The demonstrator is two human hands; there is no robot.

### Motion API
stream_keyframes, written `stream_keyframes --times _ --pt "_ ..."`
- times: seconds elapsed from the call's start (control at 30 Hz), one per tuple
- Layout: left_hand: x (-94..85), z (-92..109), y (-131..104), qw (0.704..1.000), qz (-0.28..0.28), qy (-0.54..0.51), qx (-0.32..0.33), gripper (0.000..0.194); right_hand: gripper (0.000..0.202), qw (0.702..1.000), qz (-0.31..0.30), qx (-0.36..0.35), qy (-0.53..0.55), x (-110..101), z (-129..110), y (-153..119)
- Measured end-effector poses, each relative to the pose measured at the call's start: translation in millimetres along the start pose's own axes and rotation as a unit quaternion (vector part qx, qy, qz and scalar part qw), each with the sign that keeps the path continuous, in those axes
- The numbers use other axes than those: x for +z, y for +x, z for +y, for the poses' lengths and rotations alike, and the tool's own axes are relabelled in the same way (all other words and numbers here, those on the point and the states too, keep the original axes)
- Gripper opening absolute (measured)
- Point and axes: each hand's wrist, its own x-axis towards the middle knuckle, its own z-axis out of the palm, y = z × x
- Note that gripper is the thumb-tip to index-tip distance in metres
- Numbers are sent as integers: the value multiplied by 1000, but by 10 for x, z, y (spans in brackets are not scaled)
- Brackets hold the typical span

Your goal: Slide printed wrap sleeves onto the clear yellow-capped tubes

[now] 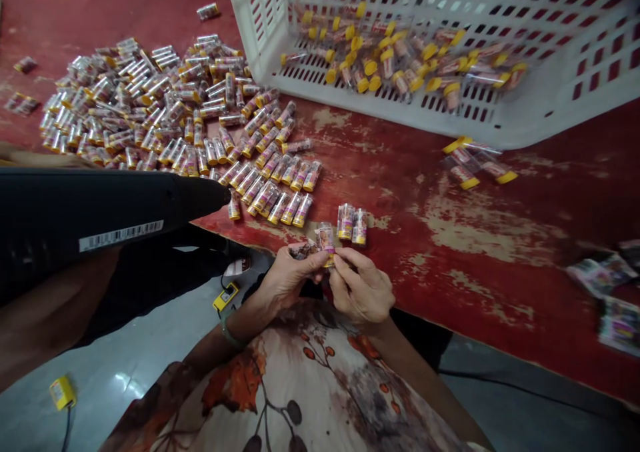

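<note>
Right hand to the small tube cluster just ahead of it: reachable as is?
Likely yes: the tube cluster lies close ahead of the right hand, with nothing visible between. It is busy at the tube in the left hand, though.

The scene is viewed by a single head-worn camera, tipped forward and steeply downward over the wearer's patterned garment (pixel 320 379), by which the bottom of the frame is filled. The left hand (pixel 286 275) and right hand (pixel 363 287) are caught at close range, just below centre. Beyond them, the red tabletop (pixel 385 252) is seen from above, its near edge slanted down toward the right. A white crate (pixel 345 100) is cropped at the top; the left side is partly blocked by a dark, tapered object (pixel 115 202).
</note>
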Motion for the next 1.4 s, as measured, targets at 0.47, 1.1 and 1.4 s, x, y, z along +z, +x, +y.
stream_keyframes --times 0.47,1.1,1.4 --pt "5 49 -120 996 -54 36 -58 35 71 971 -134 91 175 -209 56 256" --pt "12 49 -129 994 -69 6 -88 31 65 974 -128 91 161 -232 -8 240" --pt "0 7 -130 993 -82 30 -78 29 65 978 -115 86 154 -259 -15 217"
